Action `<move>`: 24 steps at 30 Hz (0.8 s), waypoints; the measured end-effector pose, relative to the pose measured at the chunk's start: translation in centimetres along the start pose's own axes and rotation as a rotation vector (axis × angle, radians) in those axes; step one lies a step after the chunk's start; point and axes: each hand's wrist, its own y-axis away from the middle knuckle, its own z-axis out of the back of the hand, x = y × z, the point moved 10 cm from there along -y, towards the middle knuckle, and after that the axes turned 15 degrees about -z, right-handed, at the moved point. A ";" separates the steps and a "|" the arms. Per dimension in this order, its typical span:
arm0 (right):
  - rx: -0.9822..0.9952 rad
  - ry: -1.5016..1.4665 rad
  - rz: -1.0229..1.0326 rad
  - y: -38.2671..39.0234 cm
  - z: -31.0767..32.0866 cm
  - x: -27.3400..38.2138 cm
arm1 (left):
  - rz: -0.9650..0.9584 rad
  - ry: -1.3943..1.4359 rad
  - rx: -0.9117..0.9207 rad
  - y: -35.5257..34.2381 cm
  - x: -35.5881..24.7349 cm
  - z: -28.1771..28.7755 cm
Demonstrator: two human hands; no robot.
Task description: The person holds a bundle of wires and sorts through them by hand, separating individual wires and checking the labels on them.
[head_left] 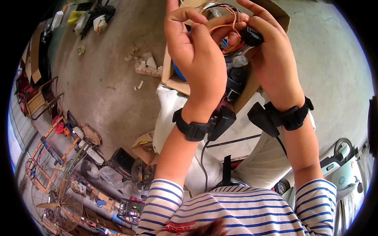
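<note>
My right hand [275,67] holds a black component [251,36] with orange, red and dark wires running from it. My left hand [199,59] is curled at the looped orange wires [220,27] beside the component, its fingertips partly hidden behind them. Both hands are over an open cardboard box [173,80]. Inside it, beneath my hands, are blue material [178,70], clear plastic [239,61] and dark items [236,80].
The box rests at my white-trousered legs [169,114]. Torn cardboard [147,65] lies on the concrete floor [98,78]. A metal-framed chair [37,98], cluttered tools and a caged fan [59,204] are at left. A white scooter [344,173] stands at lower right.
</note>
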 end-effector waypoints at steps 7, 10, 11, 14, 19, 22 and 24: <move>-0.245 0.186 -0.227 0.9 1.1 -1.5 | 0.256 0.004 -0.003 1.6 2.5 -0.3; -0.168 0.191 -0.276 1.1 0.8 -2.0 | 0.298 -0.065 -0.031 1.7 1.8 0.3; -0.136 0.187 -0.292 1.1 0.7 -2.4 | 0.287 -0.034 0.030 1.6 1.4 0.2; -0.067 -0.051 -0.346 0.7 0.3 -3.7 | 0.260 0.040 0.004 1.3 0.7 0.2; -0.209 -0.414 -0.387 0.4 2.4 -6.2 | 0.432 -0.005 0.024 2.0 1.7 1.3; -0.373 -0.464 -0.362 0.2 3.9 -6.5 | 0.301 -0.148 0.031 1.8 1.8 2.4; -0.374 -0.446 -0.369 0.3 3.8 -6.8 | 0.114 -0.620 0.346 1.5 1.0 1.3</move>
